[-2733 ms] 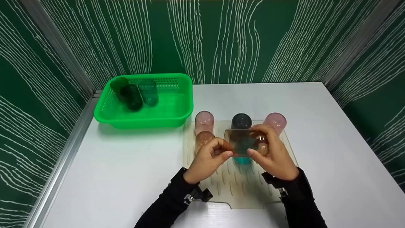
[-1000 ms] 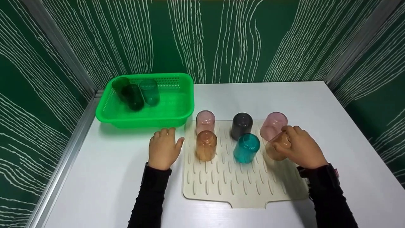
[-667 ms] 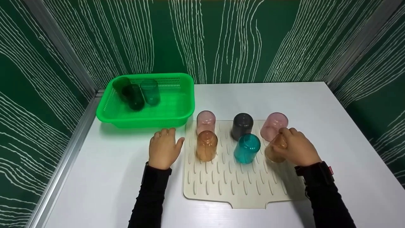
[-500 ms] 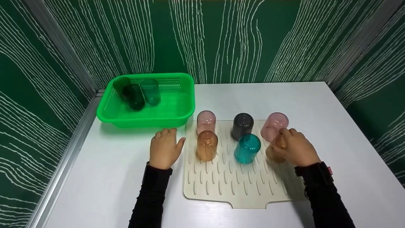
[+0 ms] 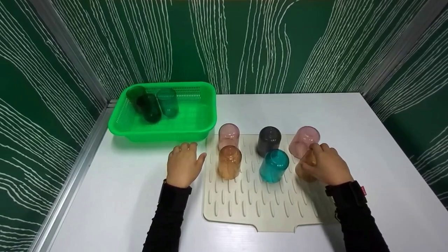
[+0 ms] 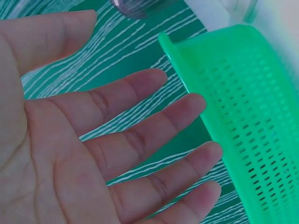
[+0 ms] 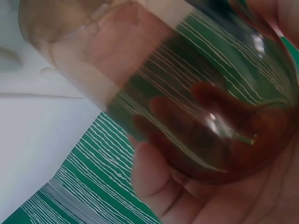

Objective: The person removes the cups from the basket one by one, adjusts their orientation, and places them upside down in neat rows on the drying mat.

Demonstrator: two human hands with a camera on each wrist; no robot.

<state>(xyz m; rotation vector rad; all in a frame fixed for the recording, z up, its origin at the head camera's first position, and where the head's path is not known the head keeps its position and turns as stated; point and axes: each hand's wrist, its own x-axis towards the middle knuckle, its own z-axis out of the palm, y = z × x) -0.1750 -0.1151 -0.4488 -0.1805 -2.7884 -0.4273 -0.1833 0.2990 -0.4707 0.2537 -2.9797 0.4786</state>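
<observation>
1. The right hand point(image 5: 329, 164) has its fingers point(image 7: 152, 170) curled round an amber cup point(image 5: 303, 175), parted only as wide as its body; through the clear wall they show on the far side.
2. This cup stands upside down at the right part of the cream mat point(image 5: 259, 208), its closed end towards the palm.
3. Just behind it is a pink cup point(image 5: 305, 141); to its left, apart from the fingers, stands a teal cup point(image 5: 274, 166).
4. The left hand point(image 5: 184, 165) is spread, fingers nearly straight and thumb out, holding nothing, over the desk point(image 5: 115, 196) between the mat and the green basket point(image 5: 164, 134), well apart from the held cup.
</observation>
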